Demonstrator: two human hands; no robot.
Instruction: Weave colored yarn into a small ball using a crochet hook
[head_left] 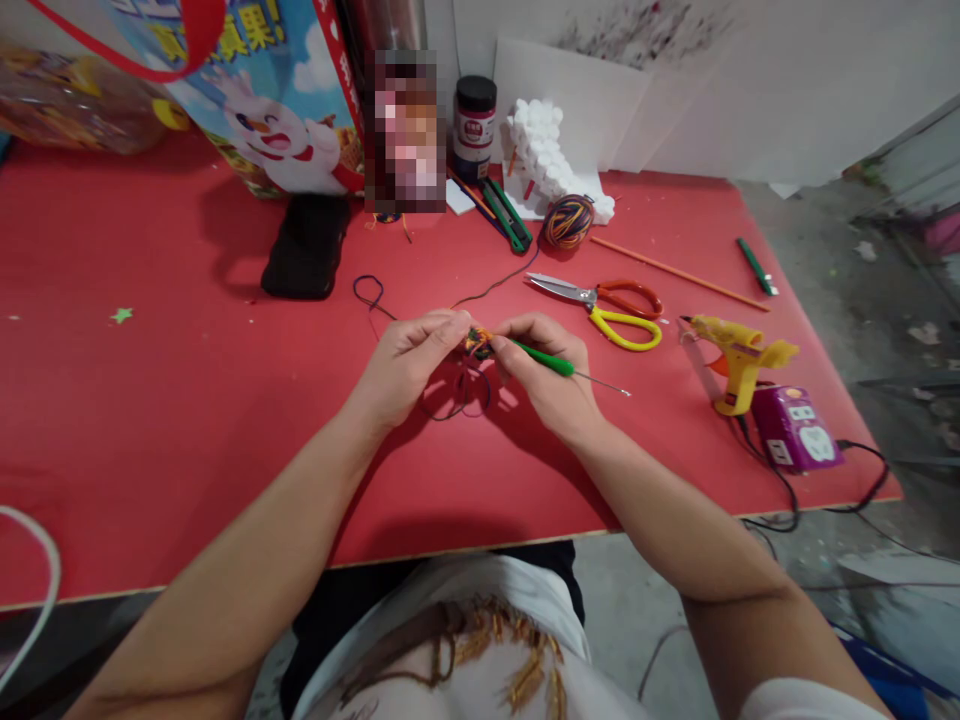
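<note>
My left hand [412, 362] pinches a small multicoloured crochet piece [478, 343] between thumb and fingers, above the red table. My right hand [546, 375] grips a crochet hook with a green handle [553, 360], close against the right side of the piece. One thin metal end of the hook points out to the right past the hand; its other end is hidden at the piece. Dark yarn [495, 287] runs from the piece back to a multicoloured yarn ball [568, 221]. Loose yarn loops hang just below the hands.
Scissors [600, 300] with red and yellow handles lie right of my hands. A yellow glue gun [739, 360] stands by a purple box [796, 428] with cables at the right edge. A black phone [306, 246], green cutter [508, 215], jar [474, 128] and printed bag [277, 100] sit behind.
</note>
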